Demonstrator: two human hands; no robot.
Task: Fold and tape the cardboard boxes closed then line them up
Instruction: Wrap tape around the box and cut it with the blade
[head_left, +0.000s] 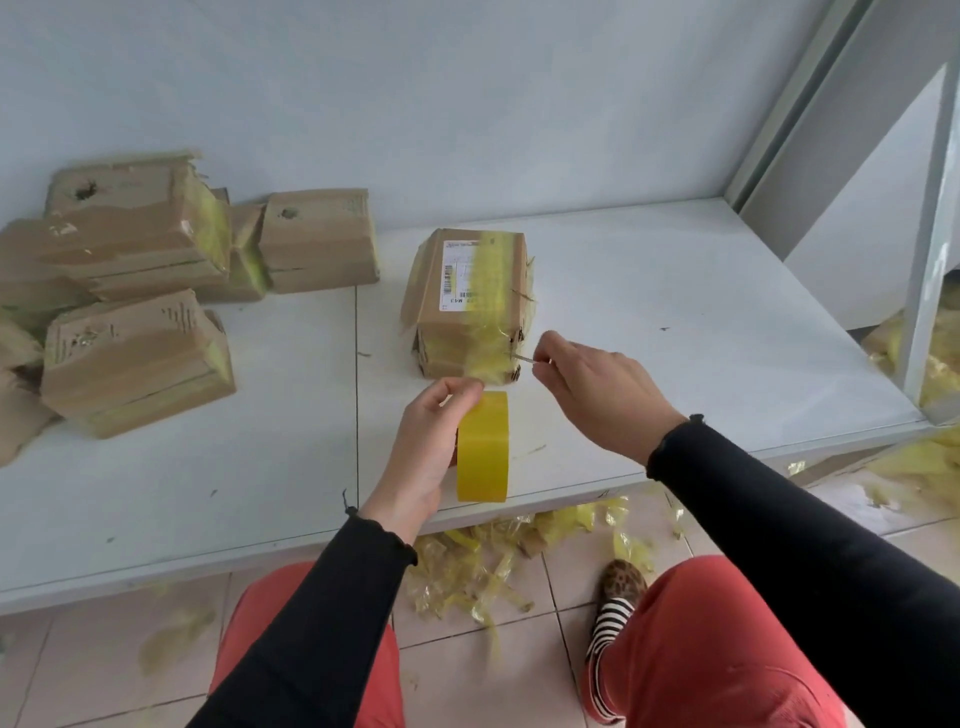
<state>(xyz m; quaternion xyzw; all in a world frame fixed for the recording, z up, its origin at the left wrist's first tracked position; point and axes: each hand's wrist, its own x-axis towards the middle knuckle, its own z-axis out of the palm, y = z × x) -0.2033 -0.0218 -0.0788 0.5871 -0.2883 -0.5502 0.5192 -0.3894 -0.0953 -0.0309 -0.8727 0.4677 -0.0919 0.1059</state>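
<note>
We see one box lying near the middle of the white bench, its top bearing a white label with barcodes and a band of yellow tape wrapped over it and down the near face. Our left hand grips the tape roll, thumb and fingers curled round its upper edge, with the roll standing on edge just in front of the box. A stretch of tape runs from the roll up to the box's near face. Our right hand is to the right of the roll, its fingertips pinching a thin metal blade whose tip touches the tape at the box's lower right corner. The hands are apart, with the roll between them.

At the left of the bench sits a pile of boxes, stacked loosely against the wall, several with yellow tape at their ends. Yellow tape scraps litter the tiled floor below the bench edge.
</note>
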